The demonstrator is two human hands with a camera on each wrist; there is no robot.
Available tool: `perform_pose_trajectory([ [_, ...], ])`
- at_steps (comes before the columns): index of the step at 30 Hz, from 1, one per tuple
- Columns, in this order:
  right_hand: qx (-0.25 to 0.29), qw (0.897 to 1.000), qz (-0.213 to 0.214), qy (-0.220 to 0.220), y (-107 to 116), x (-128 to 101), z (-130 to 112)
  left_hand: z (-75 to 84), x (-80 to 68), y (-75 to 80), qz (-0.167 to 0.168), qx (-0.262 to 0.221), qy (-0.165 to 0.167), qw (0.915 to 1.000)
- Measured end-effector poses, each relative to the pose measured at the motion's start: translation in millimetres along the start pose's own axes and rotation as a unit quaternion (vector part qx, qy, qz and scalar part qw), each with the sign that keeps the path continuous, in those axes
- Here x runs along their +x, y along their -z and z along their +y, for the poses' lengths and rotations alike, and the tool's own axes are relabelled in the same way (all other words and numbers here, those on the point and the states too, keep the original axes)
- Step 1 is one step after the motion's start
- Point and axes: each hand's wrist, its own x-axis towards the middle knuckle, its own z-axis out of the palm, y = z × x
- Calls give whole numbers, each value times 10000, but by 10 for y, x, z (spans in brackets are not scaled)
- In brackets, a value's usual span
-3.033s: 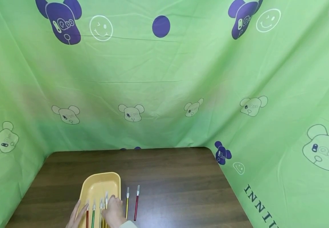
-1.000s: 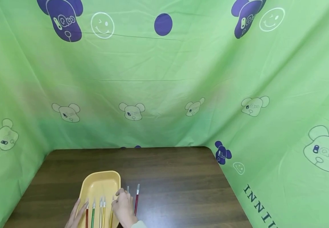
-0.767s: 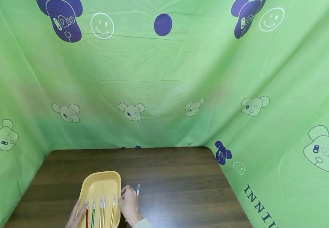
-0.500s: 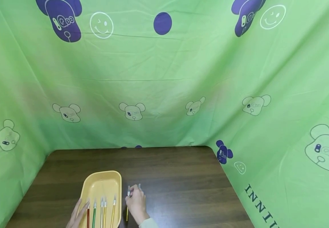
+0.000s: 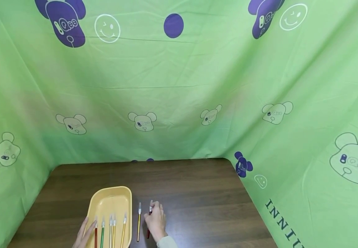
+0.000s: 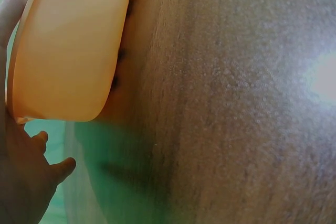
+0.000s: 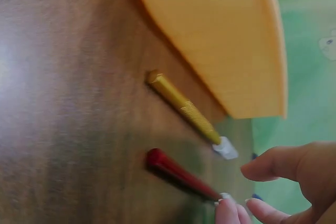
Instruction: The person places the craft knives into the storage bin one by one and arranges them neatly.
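At the near edge of the tabletop, the left hand lies with straight fingers along the left wall of the yellow tray, touching its rim; its grip is relaxed and holds nothing. Inside the tray's near end lie four pens side by side: a red one, a green one, and two gold ones close together, then another gold pen nearer the right wall (all point their clear caps away from the person).

Just right of the tray, on the bare wood, a gold pen lies apart from it. Right of that lies the dark red pen; the right hand rests over it, fingertips pinching it at its capped far end. The wrist view shows thumb and fingers curled, closing narrowly on that end.

Beyond the hands, the wood runs bare to a green cloth backdrop printed with bear faces, which encloses the far, left and right sides.
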Motion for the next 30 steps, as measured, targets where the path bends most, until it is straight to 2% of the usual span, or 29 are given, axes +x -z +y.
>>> perform_pose_trajectory([
  [5,19,9999,43,-126,-63,-21,66,-19,-3,-14,100,91,-61,9999],
  [10,23,9998,120,-164,-101,-22,113,-2,6,-4,45,87,-16,10000],
  [22,-620,9967,516,80,-147,56,149,-26,27,29,-46,3,73,10000],
  [27,-812,9957,432,137,-138,70,146,-12,33,34,-62,22,77,9999],
  [30,-748,9969,248,79,-118,93,130,-4,25,29,-38,15,153,9999],
])
